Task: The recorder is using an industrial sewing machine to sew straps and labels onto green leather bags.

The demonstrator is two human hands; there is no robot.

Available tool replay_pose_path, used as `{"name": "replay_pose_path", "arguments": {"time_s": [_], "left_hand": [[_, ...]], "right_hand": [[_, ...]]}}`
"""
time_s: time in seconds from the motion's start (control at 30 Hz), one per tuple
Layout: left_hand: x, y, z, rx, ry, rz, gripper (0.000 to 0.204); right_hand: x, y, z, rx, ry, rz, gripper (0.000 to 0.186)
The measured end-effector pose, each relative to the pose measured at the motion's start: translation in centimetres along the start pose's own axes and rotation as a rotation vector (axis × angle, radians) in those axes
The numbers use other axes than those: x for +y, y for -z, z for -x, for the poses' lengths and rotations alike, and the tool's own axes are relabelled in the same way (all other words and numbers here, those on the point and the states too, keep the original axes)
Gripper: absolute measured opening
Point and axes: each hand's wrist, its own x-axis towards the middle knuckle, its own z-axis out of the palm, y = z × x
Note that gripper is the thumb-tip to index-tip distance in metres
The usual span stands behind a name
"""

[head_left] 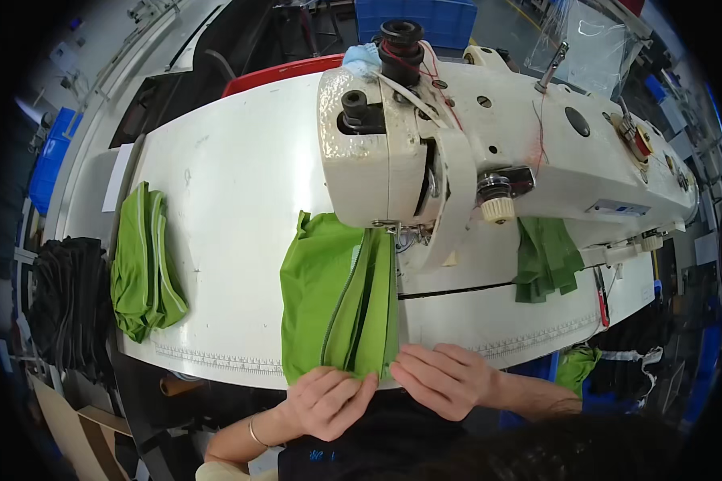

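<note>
A bright green fabric piece [309, 280] lies on the white table, its far end beside the needle area of the sewing machine [357, 180]. A dark zipper-like strip [339, 309] runs lengthwise along it, beside layered folds. My left hand [329, 402] is closed on the fabric's near edge, thumb and fingers pinched together at the table's front. Just to its right, my right hand [445, 381] is closed too, fingertips pinching the near right corner of the same fabric. The presser foot is partly hidden under the machine head.
Folded green pieces with pale edging [144, 264] lie at the table's left, with a black fabric stack [68, 305] beyond the edge. Darker green scraps [545, 260] rest right of the machine head, near red-handled snips [601, 297]. A ruler strip [217, 358] follows the front edge.
</note>
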Motion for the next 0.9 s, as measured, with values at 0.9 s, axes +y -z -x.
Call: {"name": "replay_pose_path", "arguments": {"time_s": [0.9], "left_hand": [[-0.4,-1.8,-2.6,-0.294,-0.057,0.075,0.033]], "right_hand": [[-0.5,-1.0,2.3,-0.186,-0.007,0.009,0.025]]}}
